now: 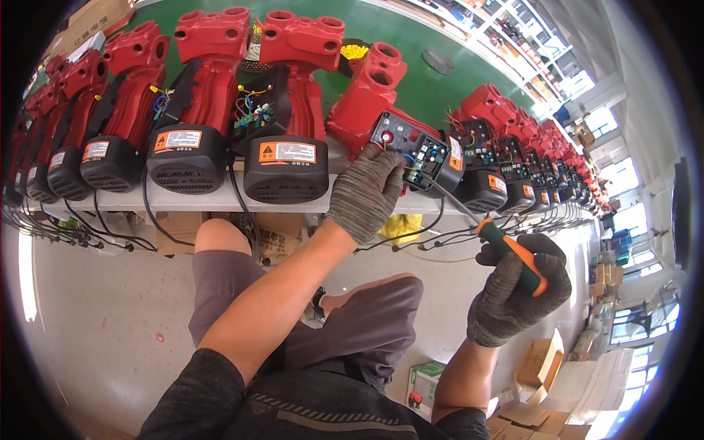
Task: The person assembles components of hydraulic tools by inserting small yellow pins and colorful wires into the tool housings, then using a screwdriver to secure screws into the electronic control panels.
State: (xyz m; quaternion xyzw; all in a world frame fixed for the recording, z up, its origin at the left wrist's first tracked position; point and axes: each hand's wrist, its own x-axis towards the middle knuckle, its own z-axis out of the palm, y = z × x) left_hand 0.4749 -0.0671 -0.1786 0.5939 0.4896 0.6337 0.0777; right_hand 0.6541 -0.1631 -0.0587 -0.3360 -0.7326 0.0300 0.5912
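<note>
My gloved left hand [367, 189] rests at the near edge of an open black control box [400, 132] on a red pump [370, 84]. Its fingers are closed next to a green circuit board [425, 155] and short wires; what they pinch is hidden. A screwdriver [507, 243] with a green and orange handle sits in my gloved right hand [517, 297], below and right of the box. The long shaft slants up and left to the board's near side. I cannot tell whether its tip touches a screw.
More red pumps with black motor covers [286, 169] line the bench to both sides. Black cables [150, 227] hang off its front edge. Behind lie a bowl of yellow caps [354, 51] and a round dish [438, 61]. A cardboard box [539, 367] stands at lower right.
</note>
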